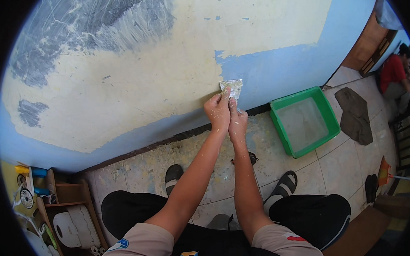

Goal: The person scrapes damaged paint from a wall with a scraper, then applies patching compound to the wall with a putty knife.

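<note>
Both my arms reach forward to the wall. My left hand (218,111) and my right hand (238,126) are closed together around the handle of a scraper (234,85), with thumbs laid along it. Its wide metal blade, spotted with paint bits, is against the wall at the border between blue paint (271,71) and a bare cream patch (170,76). Most of the handle is hidden by my fingers. White flecks dot both hands and forearms.
A green tub (290,140) with cloudy water stands right by the wall. Paint flakes (153,164) litter the tiled floor below. A brown cloth (353,115) lies beyond the tub; a wooden shelf (65,188) stands at left. Another person in red (394,72) sits far right.
</note>
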The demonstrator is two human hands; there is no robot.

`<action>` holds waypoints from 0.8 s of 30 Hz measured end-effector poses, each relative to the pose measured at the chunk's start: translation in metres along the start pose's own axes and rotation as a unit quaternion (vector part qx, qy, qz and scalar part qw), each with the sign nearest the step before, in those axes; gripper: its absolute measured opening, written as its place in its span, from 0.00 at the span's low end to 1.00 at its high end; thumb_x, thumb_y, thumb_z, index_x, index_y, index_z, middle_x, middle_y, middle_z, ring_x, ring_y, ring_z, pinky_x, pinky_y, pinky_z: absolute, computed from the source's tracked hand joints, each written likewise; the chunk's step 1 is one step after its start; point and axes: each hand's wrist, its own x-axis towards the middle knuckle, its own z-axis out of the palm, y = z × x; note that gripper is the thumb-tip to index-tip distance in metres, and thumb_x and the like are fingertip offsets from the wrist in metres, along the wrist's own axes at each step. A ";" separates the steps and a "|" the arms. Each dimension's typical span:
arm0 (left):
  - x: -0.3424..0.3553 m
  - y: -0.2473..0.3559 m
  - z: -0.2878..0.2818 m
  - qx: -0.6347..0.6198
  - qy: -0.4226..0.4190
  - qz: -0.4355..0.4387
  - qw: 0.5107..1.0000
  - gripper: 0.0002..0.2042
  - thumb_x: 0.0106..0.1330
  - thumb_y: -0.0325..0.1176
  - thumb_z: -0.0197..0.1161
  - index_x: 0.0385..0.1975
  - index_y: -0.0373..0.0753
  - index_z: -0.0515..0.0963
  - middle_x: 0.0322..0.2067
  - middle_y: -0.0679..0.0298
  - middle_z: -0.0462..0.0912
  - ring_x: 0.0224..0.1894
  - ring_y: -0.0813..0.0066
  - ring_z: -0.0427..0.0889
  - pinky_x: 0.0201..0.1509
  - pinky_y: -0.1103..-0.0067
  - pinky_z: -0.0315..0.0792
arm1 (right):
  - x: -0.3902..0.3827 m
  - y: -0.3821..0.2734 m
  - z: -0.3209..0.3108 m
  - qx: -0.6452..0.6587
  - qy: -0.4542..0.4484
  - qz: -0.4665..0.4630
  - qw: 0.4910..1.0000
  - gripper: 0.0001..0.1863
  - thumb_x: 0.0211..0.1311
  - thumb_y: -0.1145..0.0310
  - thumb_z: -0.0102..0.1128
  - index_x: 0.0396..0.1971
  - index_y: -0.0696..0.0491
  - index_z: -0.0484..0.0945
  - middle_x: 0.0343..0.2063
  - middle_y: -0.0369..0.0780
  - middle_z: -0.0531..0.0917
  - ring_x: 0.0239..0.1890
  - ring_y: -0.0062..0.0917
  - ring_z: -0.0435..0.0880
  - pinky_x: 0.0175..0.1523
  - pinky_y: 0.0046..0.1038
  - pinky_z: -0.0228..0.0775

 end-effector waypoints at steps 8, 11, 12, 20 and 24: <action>0.019 0.037 0.014 -0.162 -0.043 -0.011 0.986 0.13 0.68 0.34 0.71 0.25 0.32 0.81 0.22 0.69 0.78 0.22 0.84 0.71 0.25 0.81 0.66 | 0.014 -0.069 0.007 -0.048 -0.084 0.027 0.995 0.26 0.75 0.53 0.59 0.26 0.63 0.83 0.21 0.35 0.81 0.25 0.15 0.73 0.32 0.25 0.67; 0.012 0.012 0.009 -0.090 -0.019 -0.028 0.995 0.13 0.68 0.35 0.72 0.26 0.32 0.82 0.22 0.69 0.78 0.22 0.84 0.71 0.24 0.81 0.66 | 0.001 -0.037 0.000 -0.045 -0.022 0.012 0.999 0.33 0.71 0.46 0.61 0.23 0.67 0.81 0.14 0.38 0.77 0.22 0.19 0.71 0.31 0.31 0.67; 0.010 0.009 0.009 -0.094 -0.023 -0.022 0.995 0.13 0.68 0.35 0.72 0.26 0.32 0.82 0.22 0.69 0.78 0.22 0.84 0.71 0.24 0.81 0.66 | 0.000 -0.031 -0.001 -0.042 -0.021 0.005 0.999 0.33 0.71 0.46 0.61 0.23 0.67 0.81 0.14 0.38 0.77 0.22 0.19 0.71 0.31 0.31 0.67; 0.020 0.065 0.013 -0.177 -0.066 -0.003 0.982 0.13 0.68 0.35 0.71 0.24 0.35 0.80 0.22 0.71 0.77 0.22 0.83 0.71 0.24 0.80 0.66 | 0.024 -0.084 0.007 -0.053 -0.106 0.003 0.993 0.27 0.75 0.51 0.59 0.23 0.60 0.82 0.19 0.33 0.79 0.23 0.14 0.71 0.28 0.25 0.64; 0.016 0.049 0.015 -0.133 -0.039 -0.013 0.990 0.14 0.67 0.35 0.72 0.23 0.36 0.78 0.21 0.70 0.76 0.21 0.83 0.70 0.23 0.80 0.64 | 0.003 -0.074 0.009 -0.016 -0.050 0.004 0.999 0.27 0.75 0.51 0.58 0.23 0.59 0.83 0.17 0.33 0.77 0.20 0.14 0.69 0.25 0.24 0.61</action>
